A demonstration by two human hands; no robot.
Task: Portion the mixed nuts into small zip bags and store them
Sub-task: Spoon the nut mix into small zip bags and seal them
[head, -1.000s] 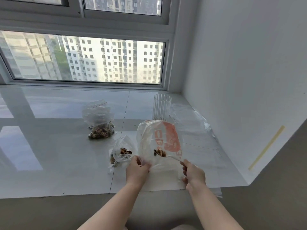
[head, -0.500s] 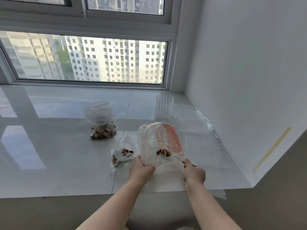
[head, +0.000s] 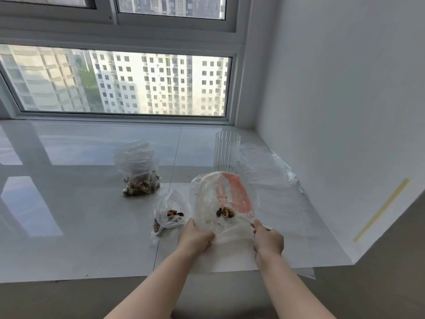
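Head view: left hand (head: 195, 238) grips the large printed bag (head: 220, 203), right hand (head: 268, 241) pinches a spoon (head: 243, 217) of nuts inside; left of it, one half-filled zip bag (head: 170, 215), filled ones (head: 140, 178) beyond.

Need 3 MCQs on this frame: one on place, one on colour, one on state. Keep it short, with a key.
1. Where does the ribbed glass stand?
A. left of the filled zip bags
B. behind the large bag, near the wall
C. at the ledge's front edge

2. What colour is the print on the large bag?
A. orange-red
B. blue
C. green

3. What is the right hand doing?
A. lying flat on the ledge
B. gripping a white spoon handle
C. holding the glass

Key: 1 B, the glass rises behind the bag towards the corner. 2 A, an orange-red panel shows. 3 B, its fingers curl round the spoon, which holds nuts inside the bag.
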